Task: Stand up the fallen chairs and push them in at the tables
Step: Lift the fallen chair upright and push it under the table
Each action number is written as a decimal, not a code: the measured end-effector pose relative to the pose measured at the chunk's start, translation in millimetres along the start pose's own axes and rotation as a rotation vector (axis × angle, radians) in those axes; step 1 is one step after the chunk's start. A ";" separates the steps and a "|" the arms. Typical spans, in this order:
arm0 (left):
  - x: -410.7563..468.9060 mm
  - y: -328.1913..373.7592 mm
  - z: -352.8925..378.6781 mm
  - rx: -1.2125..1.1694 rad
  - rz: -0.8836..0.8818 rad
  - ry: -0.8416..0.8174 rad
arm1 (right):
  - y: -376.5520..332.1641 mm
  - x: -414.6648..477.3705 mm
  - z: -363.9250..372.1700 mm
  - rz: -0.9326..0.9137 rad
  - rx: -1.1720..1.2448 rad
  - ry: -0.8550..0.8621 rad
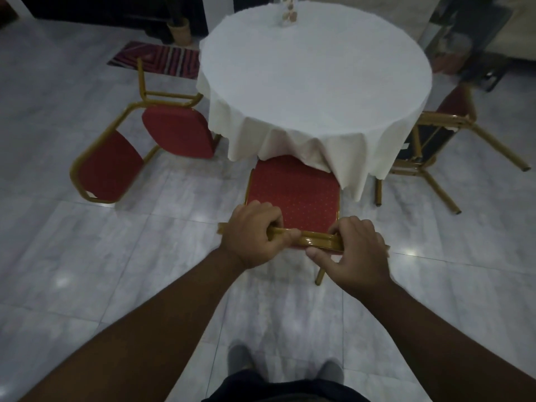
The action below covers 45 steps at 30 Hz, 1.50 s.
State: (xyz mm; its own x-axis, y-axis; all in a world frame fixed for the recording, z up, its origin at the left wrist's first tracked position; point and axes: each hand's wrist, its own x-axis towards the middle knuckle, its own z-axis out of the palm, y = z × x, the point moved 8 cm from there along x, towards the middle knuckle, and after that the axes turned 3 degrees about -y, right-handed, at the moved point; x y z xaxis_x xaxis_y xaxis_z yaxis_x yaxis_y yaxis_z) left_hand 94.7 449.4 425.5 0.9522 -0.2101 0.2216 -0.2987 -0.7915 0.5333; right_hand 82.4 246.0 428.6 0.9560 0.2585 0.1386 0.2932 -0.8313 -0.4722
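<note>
So the upright chair is right at the middle of the view, standing on its legs with the red dotted seat tucked partway under the hanging white tablecloth. Both hands are on the gold top rail of its back. The left hand is wrapped around the rail in a full grip, knuckles up. The right hand is curled over the rail's other end, thumb pressing along the near side, with a couple of fingers looser — gripping, but not as tight as the left one.

The round desk sits at 12 o'clock from that chair, fully covered by the cloth, and there's a clear vase thing on its far edge, cut off by the top of the frame.

At about 10 o'clock from the held chair there's a fallen chair on its side on the floor, red seat and red back pad both facing this way, gold legs pointing toward the desk. At roughly 2 o'clock there's another fallen chair, tipped over with its dark underside showing and its gold legs sticking out toward the right, right up against the cloth's edge.

Floor is pale marble tile with light glare spots. A striped red rug lies at 11 o'clock past the left chair, with a woven basket just behind it. The person's grey shoes show at 6 o'clock — bottom of the frame.
</note>
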 end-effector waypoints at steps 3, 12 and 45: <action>-1.5 13.9 1.1 0.117 -0.049 0.031 | 0.1 1.7 -1.0 0.040 -0.003 0.028; -1.3 37.1 21.0 0.225 0.109 0.122 | -9.0 1.2 14.3 0.110 -0.077 0.054; 102.9 107.5 52.6 -0.073 0.162 -0.284 | 88.1 -9.5 -61.6 0.448 -0.365 -0.021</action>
State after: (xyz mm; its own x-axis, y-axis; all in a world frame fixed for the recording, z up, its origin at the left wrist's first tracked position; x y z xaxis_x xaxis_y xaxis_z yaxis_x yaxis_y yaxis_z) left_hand 164.0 312.5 462.7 0.8686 -0.4895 0.0768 -0.4414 -0.6939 0.5689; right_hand 99.6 140.0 439.2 0.9883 -0.1508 -0.0247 -0.1528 -0.9769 -0.1493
